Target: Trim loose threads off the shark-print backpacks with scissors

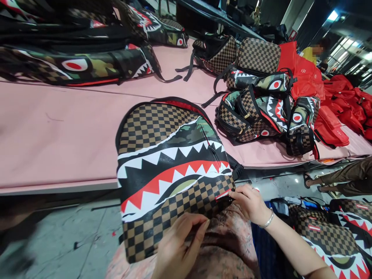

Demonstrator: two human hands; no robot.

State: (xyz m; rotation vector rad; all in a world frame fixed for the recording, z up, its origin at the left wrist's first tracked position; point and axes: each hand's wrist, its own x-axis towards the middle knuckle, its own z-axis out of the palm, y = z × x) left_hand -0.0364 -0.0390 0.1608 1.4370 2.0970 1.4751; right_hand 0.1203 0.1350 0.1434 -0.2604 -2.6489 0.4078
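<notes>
A backpack (171,139) with a brown-and-black check, a camouflage patch and a printed shark mouth leans from the pink table's edge onto my lap. Its top edge is open and shows red lining. My right hand (251,201), wearing a silver bracelet, pinches the backpack's lower right edge beside a small red-and-white patch (223,195). In front of the bag's lower edge, my left hand (184,236) is closed, thumb and fingertips pressed together. Whatever may be between those fingertips is too small to make out.
More shark-print backpacks (255,112) lie on the pink table (58,135), some stacked at far left. Red bags (308,81) are heaped at the right. Below right, finished-looking backpacks (331,232) are piled low. A person's legs (345,176) stand beyond them; another person (310,54) is farther back.
</notes>
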